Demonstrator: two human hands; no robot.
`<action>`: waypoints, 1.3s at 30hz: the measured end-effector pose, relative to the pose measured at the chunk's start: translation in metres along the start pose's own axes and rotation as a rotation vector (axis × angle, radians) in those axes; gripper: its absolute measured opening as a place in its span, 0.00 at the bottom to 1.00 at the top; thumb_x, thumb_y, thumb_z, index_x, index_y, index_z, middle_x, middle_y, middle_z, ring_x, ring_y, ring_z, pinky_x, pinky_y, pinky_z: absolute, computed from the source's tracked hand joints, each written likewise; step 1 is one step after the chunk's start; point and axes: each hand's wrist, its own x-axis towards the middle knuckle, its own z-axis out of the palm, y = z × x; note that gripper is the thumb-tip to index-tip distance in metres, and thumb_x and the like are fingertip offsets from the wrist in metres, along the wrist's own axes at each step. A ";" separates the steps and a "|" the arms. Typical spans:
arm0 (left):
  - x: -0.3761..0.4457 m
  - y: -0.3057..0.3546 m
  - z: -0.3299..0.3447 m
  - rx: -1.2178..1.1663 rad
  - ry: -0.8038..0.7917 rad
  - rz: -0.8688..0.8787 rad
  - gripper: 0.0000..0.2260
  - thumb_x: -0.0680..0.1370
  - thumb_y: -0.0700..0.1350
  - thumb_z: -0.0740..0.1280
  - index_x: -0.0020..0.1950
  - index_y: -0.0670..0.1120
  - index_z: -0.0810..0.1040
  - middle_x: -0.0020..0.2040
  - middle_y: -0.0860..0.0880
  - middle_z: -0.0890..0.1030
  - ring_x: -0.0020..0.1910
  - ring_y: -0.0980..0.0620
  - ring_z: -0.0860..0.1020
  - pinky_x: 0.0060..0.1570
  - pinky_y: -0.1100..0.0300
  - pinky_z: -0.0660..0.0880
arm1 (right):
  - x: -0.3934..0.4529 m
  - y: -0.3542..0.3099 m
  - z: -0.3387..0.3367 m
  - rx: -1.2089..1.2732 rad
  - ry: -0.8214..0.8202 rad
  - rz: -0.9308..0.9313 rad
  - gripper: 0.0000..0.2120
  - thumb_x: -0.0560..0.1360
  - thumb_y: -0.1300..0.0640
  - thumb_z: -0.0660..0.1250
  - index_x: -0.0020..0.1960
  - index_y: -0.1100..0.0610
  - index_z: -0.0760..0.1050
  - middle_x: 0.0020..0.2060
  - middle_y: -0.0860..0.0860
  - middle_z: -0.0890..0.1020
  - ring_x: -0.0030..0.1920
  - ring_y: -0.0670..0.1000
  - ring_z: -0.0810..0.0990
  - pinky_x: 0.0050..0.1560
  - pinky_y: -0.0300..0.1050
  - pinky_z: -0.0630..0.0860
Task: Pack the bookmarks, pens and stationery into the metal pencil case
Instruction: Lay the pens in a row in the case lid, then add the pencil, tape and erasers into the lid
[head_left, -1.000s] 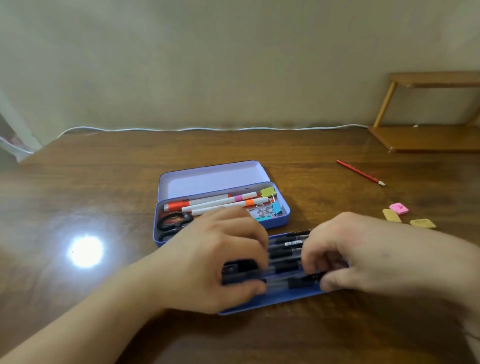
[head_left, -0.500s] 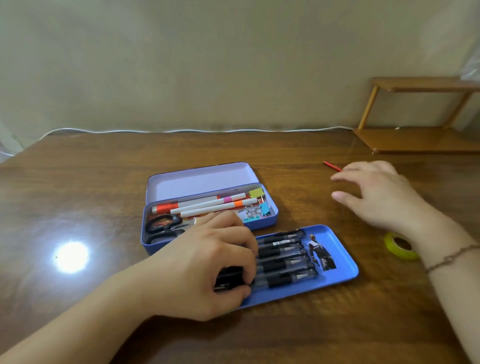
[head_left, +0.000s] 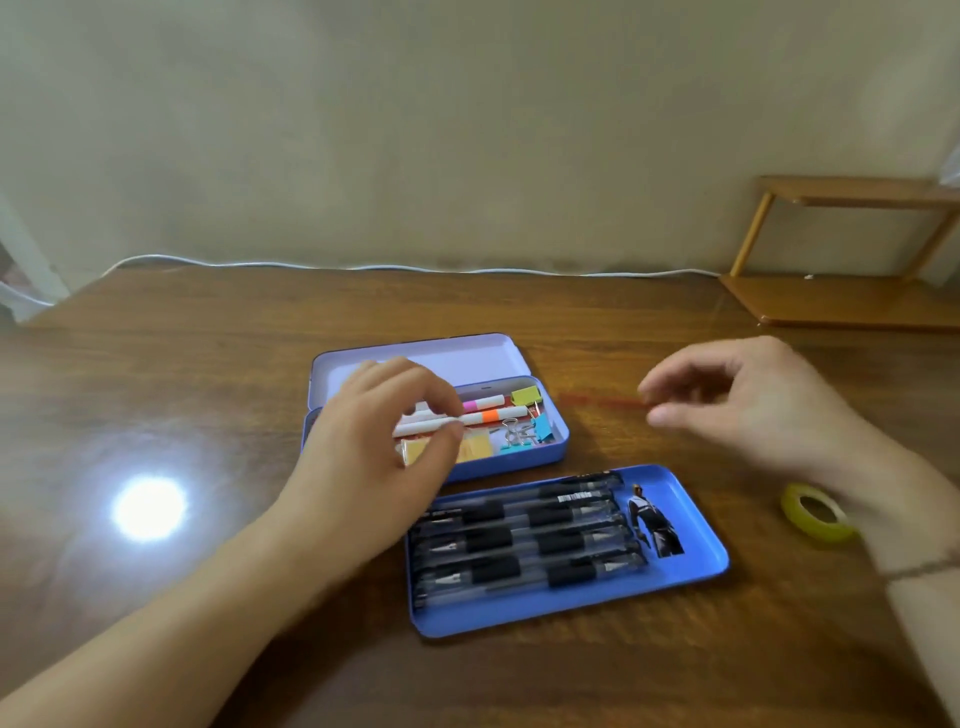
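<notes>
The metal pencil case (head_left: 550, 447) sits open mid-bench (head_left: 208, 405), markers and clips inside. The left hand (head_left: 384, 441) reaches into it, thumb and forefinger closing around a white marker (head_left: 498, 417). The right hand (head_left: 743, 405) pinches a blurred red pencil (head_left: 597, 400) just beside the case. Nearer, the blue tray (head_left: 696, 530) holds black pens (head_left: 524, 540).
</notes>
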 end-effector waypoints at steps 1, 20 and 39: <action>0.001 -0.002 0.000 -0.014 0.032 -0.032 0.01 0.74 0.46 0.67 0.43 0.52 0.78 0.42 0.62 0.77 0.46 0.58 0.74 0.45 0.68 0.67 | -0.007 -0.016 0.003 0.058 -0.168 -0.079 0.10 0.66 0.58 0.78 0.39 0.43 0.83 0.35 0.47 0.84 0.36 0.48 0.79 0.40 0.50 0.76; -0.014 0.009 0.001 0.318 -0.596 0.330 0.37 0.69 0.75 0.61 0.73 0.58 0.66 0.70 0.61 0.71 0.74 0.49 0.61 0.72 0.44 0.55 | -0.037 0.006 -0.051 -0.543 -0.085 0.358 0.17 0.67 0.36 0.70 0.37 0.49 0.73 0.33 0.46 0.78 0.36 0.45 0.76 0.31 0.42 0.68; -0.013 0.011 -0.002 0.337 -0.647 0.325 0.36 0.69 0.76 0.59 0.72 0.59 0.67 0.67 0.62 0.72 0.72 0.54 0.61 0.71 0.47 0.51 | -0.068 0.013 0.034 -0.180 -0.059 -0.142 0.13 0.69 0.41 0.70 0.53 0.39 0.78 0.62 0.28 0.71 0.69 0.33 0.61 0.63 0.32 0.60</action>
